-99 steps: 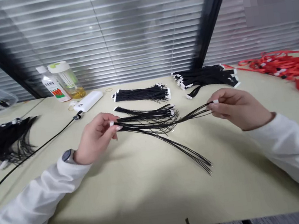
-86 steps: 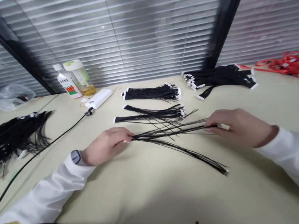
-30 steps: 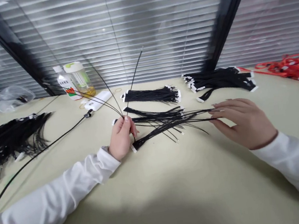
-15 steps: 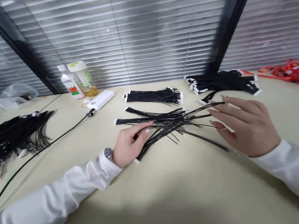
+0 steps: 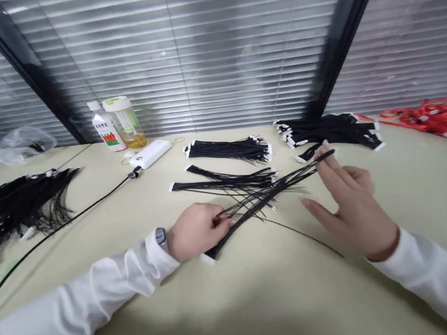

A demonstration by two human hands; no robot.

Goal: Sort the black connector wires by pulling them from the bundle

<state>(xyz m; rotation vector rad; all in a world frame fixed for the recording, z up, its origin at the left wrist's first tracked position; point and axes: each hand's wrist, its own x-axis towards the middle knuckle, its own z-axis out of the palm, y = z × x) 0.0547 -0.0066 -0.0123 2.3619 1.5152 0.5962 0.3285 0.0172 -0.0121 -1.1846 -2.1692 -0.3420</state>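
My left hand (image 5: 197, 235) lies low on the table with its fingers curled round the near end of a bundle of thin black wires (image 5: 261, 198) that has a white tip by my palm. The bundle fans out up and to the right. My right hand (image 5: 349, 202) is open with its fingers stretched, and their tips touch the bundle's far end. One loose black wire (image 5: 303, 235) lies on the table below the bundle. Two neater black wire bundles (image 5: 225, 181) lie just behind.
Another tidy black bundle (image 5: 227, 149) and a black pile with white tips (image 5: 330, 129) lie further back. Red straps (image 5: 437, 118) are at far right. At left sit a large black wire heap (image 5: 8, 209), a white power bank (image 5: 150, 154), its cable (image 5: 60, 223) and two bottles (image 5: 117, 124).
The upright wires in my left hand came down onto the table. My left hand closed round the bundle's near end and my right hand swung in, pushing the far ends together.
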